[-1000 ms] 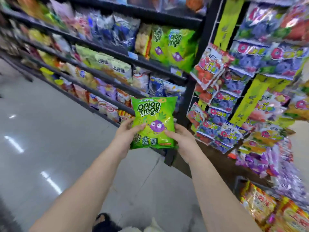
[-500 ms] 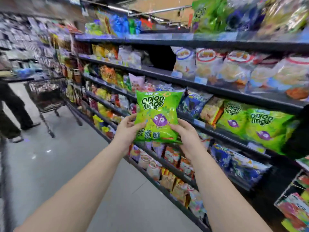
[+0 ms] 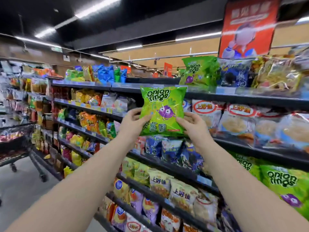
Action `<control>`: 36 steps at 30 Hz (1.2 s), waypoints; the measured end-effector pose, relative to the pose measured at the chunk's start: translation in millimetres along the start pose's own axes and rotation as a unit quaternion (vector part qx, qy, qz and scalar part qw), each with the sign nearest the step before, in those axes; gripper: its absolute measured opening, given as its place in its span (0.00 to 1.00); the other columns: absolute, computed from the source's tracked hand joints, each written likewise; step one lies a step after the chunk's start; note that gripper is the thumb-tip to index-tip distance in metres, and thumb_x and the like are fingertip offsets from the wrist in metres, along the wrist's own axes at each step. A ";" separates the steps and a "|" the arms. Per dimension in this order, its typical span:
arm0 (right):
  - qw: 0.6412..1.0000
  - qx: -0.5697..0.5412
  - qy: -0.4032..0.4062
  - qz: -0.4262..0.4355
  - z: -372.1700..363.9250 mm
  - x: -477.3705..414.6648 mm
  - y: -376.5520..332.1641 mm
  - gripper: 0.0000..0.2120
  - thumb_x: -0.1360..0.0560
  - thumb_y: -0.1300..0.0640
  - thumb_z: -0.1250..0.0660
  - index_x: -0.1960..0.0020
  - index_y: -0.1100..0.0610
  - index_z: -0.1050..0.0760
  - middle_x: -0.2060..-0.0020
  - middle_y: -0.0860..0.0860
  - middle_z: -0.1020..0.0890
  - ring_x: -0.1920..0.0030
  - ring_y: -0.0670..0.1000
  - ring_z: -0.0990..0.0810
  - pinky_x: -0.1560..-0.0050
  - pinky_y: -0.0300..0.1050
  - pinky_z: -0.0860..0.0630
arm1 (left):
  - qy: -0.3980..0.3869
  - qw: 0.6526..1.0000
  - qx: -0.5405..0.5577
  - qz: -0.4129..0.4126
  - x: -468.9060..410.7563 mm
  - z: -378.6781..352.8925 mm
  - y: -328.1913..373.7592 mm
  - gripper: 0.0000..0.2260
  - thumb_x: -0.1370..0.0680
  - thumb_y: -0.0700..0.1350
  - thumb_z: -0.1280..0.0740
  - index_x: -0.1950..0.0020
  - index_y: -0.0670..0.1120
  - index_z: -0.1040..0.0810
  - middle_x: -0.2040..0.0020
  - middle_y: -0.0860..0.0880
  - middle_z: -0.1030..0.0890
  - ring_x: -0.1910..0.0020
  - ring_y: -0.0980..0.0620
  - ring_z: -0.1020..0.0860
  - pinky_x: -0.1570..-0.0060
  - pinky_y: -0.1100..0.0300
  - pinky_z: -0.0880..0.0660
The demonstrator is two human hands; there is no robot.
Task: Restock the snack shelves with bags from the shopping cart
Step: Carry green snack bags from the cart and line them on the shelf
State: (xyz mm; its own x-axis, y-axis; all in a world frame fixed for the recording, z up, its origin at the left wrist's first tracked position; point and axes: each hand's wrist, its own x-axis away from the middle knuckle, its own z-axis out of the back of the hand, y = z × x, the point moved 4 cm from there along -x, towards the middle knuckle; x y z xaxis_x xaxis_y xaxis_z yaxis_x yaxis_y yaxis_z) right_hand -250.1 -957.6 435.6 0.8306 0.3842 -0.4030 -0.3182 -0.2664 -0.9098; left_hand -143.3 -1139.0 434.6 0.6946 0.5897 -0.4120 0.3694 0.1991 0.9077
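Head: shopping cart beside snack shelves

Supermarket aisle. A black ceiling carries long white strip lights. A tan wall closes the far end, and a red banner hangs at upper right. Grey floor lies lower left. Dark tiered shelves line the right side.

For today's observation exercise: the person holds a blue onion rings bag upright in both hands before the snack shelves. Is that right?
Not quite. The head view shows the onion rings bag is green, not blue. The left hand and right hand do hold it upright before the snack shelves.
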 end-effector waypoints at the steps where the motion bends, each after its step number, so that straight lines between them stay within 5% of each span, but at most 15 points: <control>1: 1.000 0.010 -0.002 0.013 0.8 -15.2 -4.6 0.13 0.25 0.61 0.30 0.42 0.56 0.28 0.56 0.46 0.21 0.69 0.34 0.20 0.72 0.28 0.29 | -0.006 1.000 0.001 -0.005 -18.3 -4.2 1.2 0.18 0.27 0.46 0.25 0.41 0.51 0.26 0.45 0.46 0.19 0.47 0.48 0.19 0.44 0.49 0.23; 3: 0.999 0.021 0.002 0.029 1.3 -40.3 -12.7 0.15 0.25 0.61 0.30 0.39 0.58 0.28 0.56 0.47 0.21 0.70 0.34 0.21 0.72 0.28 0.28 | -0.013 1.000 0.002 -0.014 -50.4 -12.7 3.9 0.19 0.29 0.47 0.24 0.41 0.50 0.25 0.44 0.44 0.19 0.47 0.47 0.18 0.43 0.46 0.22; 6: 0.998 0.031 0.003 0.059 2.0 -94.1 -17.1 0.11 0.24 0.64 0.31 0.43 0.58 0.27 0.58 0.50 0.20 0.70 0.36 0.20 0.72 0.30 0.27 | -0.017 0.999 -0.009 -0.038 -108.9 -29.8 4.7 0.18 0.25 0.45 0.26 0.38 0.47 0.26 0.46 0.46 0.19 0.54 0.54 0.19 0.61 0.67 0.23; 8: 0.996 0.040 0.000 0.083 -0.7 -129.7 -19.2 0.09 0.24 0.64 0.32 0.48 0.54 0.27 0.58 0.51 0.19 0.69 0.38 0.19 0.69 0.32 0.26 | -0.017 0.998 -0.008 -0.055 -147.2 -38.9 6.7 0.15 0.24 0.44 0.28 0.38 0.47 0.26 0.49 0.47 0.19 0.58 0.57 0.20 0.69 0.71 0.27; 12: 0.987 0.082 0.015 0.138 -11.2 -198.1 -28.8 0.15 0.24 0.63 0.30 0.40 0.54 0.29 0.61 0.46 0.23 0.71 0.35 0.22 0.71 0.30 0.29 | -0.004 0.992 -0.017 -0.121 -218.8 -45.9 12.9 0.17 0.25 0.45 0.27 0.38 0.49 0.25 0.48 0.45 0.18 0.54 0.52 0.17 0.55 0.60 0.21; 17: 0.961 0.170 0.043 0.212 -28.4 -271.2 -44.1 0.18 0.25 0.59 0.28 0.39 0.46 0.28 0.53 0.44 0.22 0.59 0.42 0.22 0.66 0.31 0.26 | 0.005 0.983 -0.017 -0.184 -302.7 -50.9 14.9 0.15 0.24 0.43 0.28 0.39 0.47 0.27 0.52 0.50 0.19 0.61 0.60 0.19 0.63 0.71 0.26; 22: 0.923 0.269 0.102 0.257 -54.4 -338.5 -44.6 0.24 0.26 0.62 0.29 0.32 0.53 0.28 0.50 0.43 0.24 0.56 0.51 0.21 0.52 0.45 0.21 | -0.019 0.983 -0.026 -0.179 -387.7 -55.7 10.2 0.20 0.26 0.47 0.25 0.37 0.49 0.27 0.50 0.45 0.17 0.51 0.47 0.17 0.48 0.48 0.20; 26: 0.907 0.338 0.134 0.214 -66.0 -395.5 -27.9 0.24 0.25 0.64 0.30 0.30 0.56 0.30 0.50 0.45 0.25 0.61 0.45 0.25 0.64 0.36 0.27 | -0.070 0.986 -0.050 -0.144 -451.3 -63.5 -5.2 0.20 0.25 0.44 0.26 0.37 0.50 0.30 0.55 0.48 0.21 0.62 0.53 0.22 0.63 0.57 0.24; 30: 0.904 0.372 0.167 0.126 -65.3 -450.4 -13.4 0.19 0.26 0.64 0.33 0.36 0.55 0.26 0.47 0.52 0.18 0.65 0.50 0.23 0.69 0.42 0.27 | -0.155 0.982 -0.047 -0.093 -508.9 -80.1 -26.1 0.20 0.26 0.41 0.26 0.37 0.48 0.30 0.55 0.48 0.22 0.60 0.52 0.23 0.49 0.47 0.22; 32: 0.899 0.381 0.193 0.094 -57.9 -476.1 -10.5 0.19 0.27 0.62 0.36 0.36 0.56 0.25 0.50 0.54 0.18 0.67 0.50 0.26 0.71 0.41 0.31 | -0.210 0.975 -0.046 -0.052 -532.6 -93.0 -31.7 0.19 0.25 0.40 0.27 0.38 0.49 0.31 0.53 0.46 0.21 0.58 0.49 0.22 0.52 0.45 0.20; 34: 0.896 0.380 0.220 0.066 -53.9 -488.6 -11.8 0.20 0.28 0.61 0.38 0.37 0.57 0.25 0.50 0.58 0.19 0.64 0.53 0.25 0.65 0.47 0.24 | -0.262 0.963 -0.053 -0.024 -548.9 -110.0 -33.8 0.15 0.22 0.41 0.30 0.39 0.49 0.31 0.50 0.45 0.20 0.59 0.48 0.22 0.60 0.46 0.20; 36: 0.884 0.399 0.242 0.035 -51.4 -494.1 -13.7 0.21 0.27 0.62 0.40 0.35 0.59 0.26 0.50 0.57 0.21 0.58 0.54 0.24 0.51 0.55 0.21 | -0.305 0.952 -0.035 0.019 -560.8 -128.4 -33.5 0.08 0.20 0.44 0.35 0.42 0.47 0.28 0.50 0.44 0.21 0.58 0.47 0.23 0.56 0.40 0.22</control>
State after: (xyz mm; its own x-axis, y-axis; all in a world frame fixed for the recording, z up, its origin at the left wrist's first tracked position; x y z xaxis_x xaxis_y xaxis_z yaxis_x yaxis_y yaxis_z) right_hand -632.7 -1189.2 652.3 0.8331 -0.0822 -0.5470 -0.4373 0.5078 -0.7422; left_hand -624.4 -1375.9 645.4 0.9435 0.0385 -0.3291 0.3096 0.2514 0.9170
